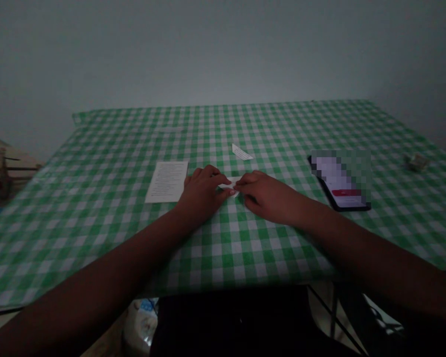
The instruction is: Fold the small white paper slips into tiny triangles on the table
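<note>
Both hands meet over a small piece of white paper [231,182] at the middle of the table. My left hand [204,187] pinches its left side between thumb and fingers. From the other side, my right hand [263,193] has its fingertips closed on the paper's right part. Much of the paper is hidden under the fingers, so its exact shape cannot be made out. Left of my left hand lies a flat printed sheet [167,182], partly behind the hand. Just beyond the hands rests a small folded paper piece [241,152] with printed lines.
A green and white checked cloth [215,243] covers the table. To the right lies a phone [345,200] with its screen lit and partly blurred. A small crumpled object [417,161] sits near the right edge. A plain wall [223,54] stands behind the table.
</note>
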Demonstrator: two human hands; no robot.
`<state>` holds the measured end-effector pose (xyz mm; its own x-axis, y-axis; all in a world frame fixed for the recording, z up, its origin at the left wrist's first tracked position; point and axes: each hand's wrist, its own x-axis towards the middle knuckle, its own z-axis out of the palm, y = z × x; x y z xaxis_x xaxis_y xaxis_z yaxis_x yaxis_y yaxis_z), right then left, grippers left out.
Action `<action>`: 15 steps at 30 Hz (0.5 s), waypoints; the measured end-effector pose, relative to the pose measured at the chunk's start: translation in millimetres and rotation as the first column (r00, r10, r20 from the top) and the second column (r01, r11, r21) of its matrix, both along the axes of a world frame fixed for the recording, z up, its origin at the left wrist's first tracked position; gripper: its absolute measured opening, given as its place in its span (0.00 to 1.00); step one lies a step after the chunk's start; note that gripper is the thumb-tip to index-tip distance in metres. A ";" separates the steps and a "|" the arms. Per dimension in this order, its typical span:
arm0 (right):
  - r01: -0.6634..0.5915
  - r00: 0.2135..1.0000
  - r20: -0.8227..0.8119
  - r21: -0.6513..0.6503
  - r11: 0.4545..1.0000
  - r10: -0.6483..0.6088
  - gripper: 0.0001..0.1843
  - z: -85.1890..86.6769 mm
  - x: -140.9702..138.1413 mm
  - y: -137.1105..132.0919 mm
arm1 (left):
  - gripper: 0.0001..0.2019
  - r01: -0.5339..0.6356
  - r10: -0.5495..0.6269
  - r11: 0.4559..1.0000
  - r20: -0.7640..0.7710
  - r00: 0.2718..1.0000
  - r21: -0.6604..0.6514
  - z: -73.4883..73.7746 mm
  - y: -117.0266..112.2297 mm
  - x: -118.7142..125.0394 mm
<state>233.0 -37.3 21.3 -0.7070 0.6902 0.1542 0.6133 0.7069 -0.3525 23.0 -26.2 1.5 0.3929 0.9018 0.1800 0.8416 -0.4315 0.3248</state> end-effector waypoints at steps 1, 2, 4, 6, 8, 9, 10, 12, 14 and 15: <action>0.009 1.000 0.001 0.003 1.000 -0.009 0.14 -0.8 -1.2 -0.2 | 0.12 0.000 0.000 1.000 -0.002 1.000 0.006 -0.6 0.0 0.0; 0.021 1.000 -0.003 0.006 1.000 -0.021 0.13 -1.9 -2.5 0.0 | 0.12 0.000 0.000 1.000 -0.002 1.000 0.011 -1.2 0.1 -0.1; 0.056 0.998 -0.017 0.015 0.998 -0.056 0.12 -4.9 -5.2 1.5 | 0.11 0.001 -0.001 1.000 -0.002 1.000 0.021 -2.3 0.2 -0.4; 0.091 0.995 -0.036 0.030 0.995 -0.090 0.12 -8.0 -7.6 3.3 | 0.10 0.001 -0.001 1.000 0.001 1.000 0.028 -3.3 0.3 -0.6; 0.113 0.993 -0.045 0.043 0.993 -0.111 0.12 -10.3 -9.4 4.8 | 0.09 -0.001 0.000 0.999 0.008 1.000 0.034 -4.0 0.6 -0.8; 0.123 0.992 -0.047 0.046 0.991 -0.121 0.12 -11.1 -10.1 5.3 | 0.09 -0.001 0.001 0.999 0.010 1.000 0.034 -4.3 0.9 -0.8; 0.133 0.990 -0.051 0.047 0.990 -0.131 0.12 -11.8 -10.6 5.7 | 0.09 -0.002 0.001 0.999 0.010 1.000 0.033 -4.6 1.3 -0.8; 0.152 0.987 -0.065 0.042 0.987 -0.149 0.10 -13.0 -11.2 6.5 | 0.09 -0.001 0.000 0.999 0.009 1.000 0.032 -5.2 2.2 -0.9; 0.169 0.982 -0.086 0.037 0.985 -0.166 0.10 -14.6 -11.3 7.3 | 0.09 -0.004 0.004 0.999 0.007 1.000 0.033 -5.8 3.3 -0.9; 0.172 0.981 -0.092 0.034 0.984 -0.169 0.09 -15.6 -11.2 7.8 | 0.09 -0.010 0.010 0.999 0.007 1.000 0.032 -6.1 3.7 -0.8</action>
